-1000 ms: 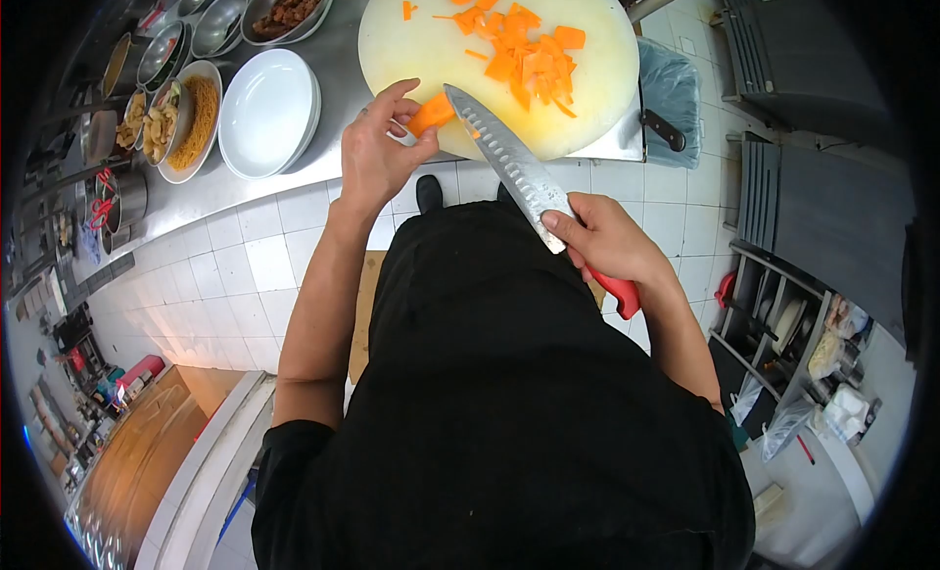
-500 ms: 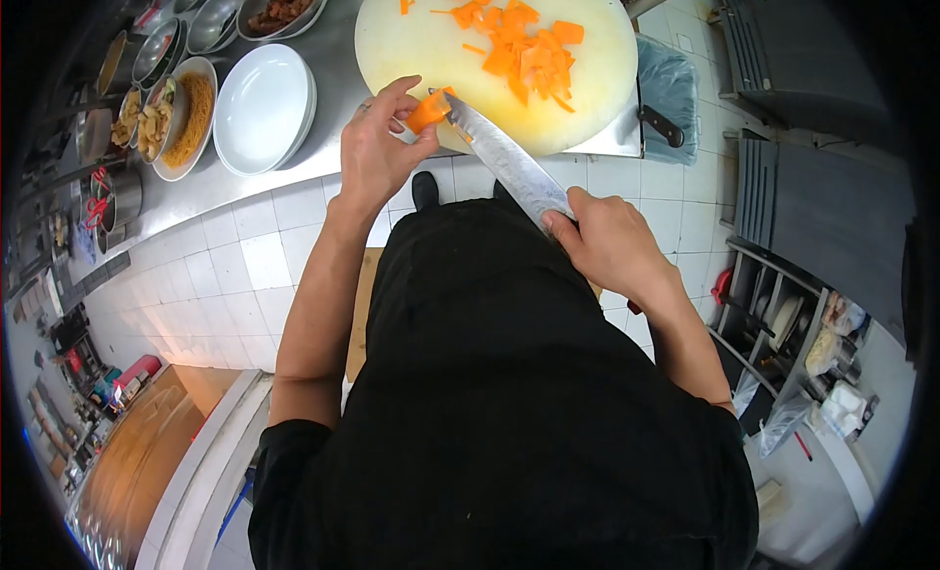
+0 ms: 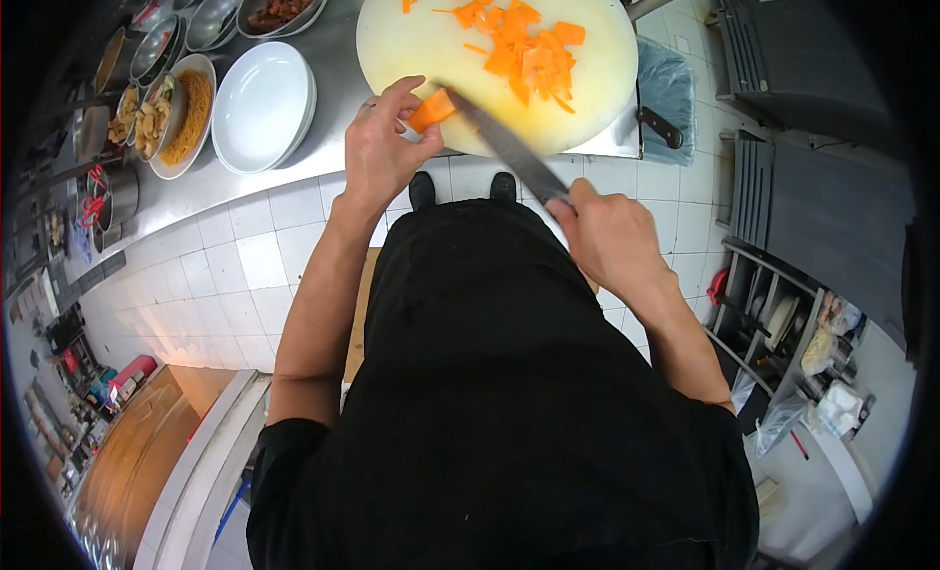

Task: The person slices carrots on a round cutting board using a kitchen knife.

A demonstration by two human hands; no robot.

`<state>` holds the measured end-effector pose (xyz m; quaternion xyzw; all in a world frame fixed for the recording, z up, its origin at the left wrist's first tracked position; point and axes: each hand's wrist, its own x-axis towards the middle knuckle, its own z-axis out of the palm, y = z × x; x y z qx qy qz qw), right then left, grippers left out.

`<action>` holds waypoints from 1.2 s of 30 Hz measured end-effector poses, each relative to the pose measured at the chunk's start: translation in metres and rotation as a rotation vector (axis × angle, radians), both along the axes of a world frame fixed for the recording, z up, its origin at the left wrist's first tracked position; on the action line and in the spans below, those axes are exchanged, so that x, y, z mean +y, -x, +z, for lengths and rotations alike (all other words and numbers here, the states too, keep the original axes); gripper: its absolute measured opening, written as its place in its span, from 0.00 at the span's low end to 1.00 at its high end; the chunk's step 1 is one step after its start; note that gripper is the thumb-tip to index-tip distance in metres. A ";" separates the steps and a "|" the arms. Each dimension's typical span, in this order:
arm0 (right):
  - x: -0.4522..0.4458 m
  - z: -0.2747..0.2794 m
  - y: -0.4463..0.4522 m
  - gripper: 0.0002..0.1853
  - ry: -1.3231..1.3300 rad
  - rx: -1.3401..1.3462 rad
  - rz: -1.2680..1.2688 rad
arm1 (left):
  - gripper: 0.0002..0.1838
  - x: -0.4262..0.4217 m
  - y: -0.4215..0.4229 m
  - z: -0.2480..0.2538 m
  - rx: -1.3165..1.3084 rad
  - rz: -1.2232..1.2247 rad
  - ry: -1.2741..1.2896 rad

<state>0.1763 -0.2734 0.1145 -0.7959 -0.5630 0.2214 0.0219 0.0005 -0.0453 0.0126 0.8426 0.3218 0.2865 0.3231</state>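
Observation:
Between the thumb and fingers of my left hand (image 3: 385, 144) is a block of carrot (image 3: 432, 110), held at the near left edge of the round cutting board (image 3: 401, 41). My right hand (image 3: 615, 235) is closed around the handle of a large kitchen knife (image 3: 514, 149). The blade slants up and left, its tip by the carrot's right end; motion blurs it a little. Whether blade and carrot touch I cannot tell. Thin carrot slices (image 3: 529, 56) lie in a loose pile on the far part of the board.
Stacked white plates (image 3: 259, 110) stand left of the board on the steel counter (image 3: 328, 139). Beyond them are a dish of yellow noodles (image 3: 196, 119) and several metal bowls (image 3: 213, 20). A second knife (image 3: 661, 127) sits at the counter's right end, beside a bin with a plastic bag (image 3: 676, 85).
The knife has turned so that its broad face shows less, and my right hand has shifted slightly right. The carrot block in my left hand has tilted a little.

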 end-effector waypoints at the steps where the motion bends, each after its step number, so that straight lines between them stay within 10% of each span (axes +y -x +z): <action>1: -0.001 0.002 -0.003 0.18 -0.027 -0.064 -0.064 | 0.31 0.000 0.000 0.002 -0.001 0.000 -0.001; 9: -0.015 0.005 -0.009 0.18 -0.091 -0.061 -0.148 | 0.34 0.010 0.003 0.014 -0.306 0.081 0.814; 25: -0.018 0.000 0.002 0.19 -0.084 0.126 -0.199 | 0.20 0.001 -0.013 0.011 -0.504 0.093 1.005; 28: -0.013 0.002 0.000 0.20 -0.047 0.248 -0.257 | 0.17 -0.002 -0.012 0.001 -0.491 0.096 0.837; 33: -0.014 -0.018 -0.008 0.24 0.089 0.519 -0.366 | 0.17 -0.003 0.003 -0.001 0.024 -0.047 -0.347; 36: -0.016 -0.031 -0.007 0.23 0.092 0.648 -0.385 | 0.16 -0.007 0.008 -0.004 -0.029 0.017 -0.379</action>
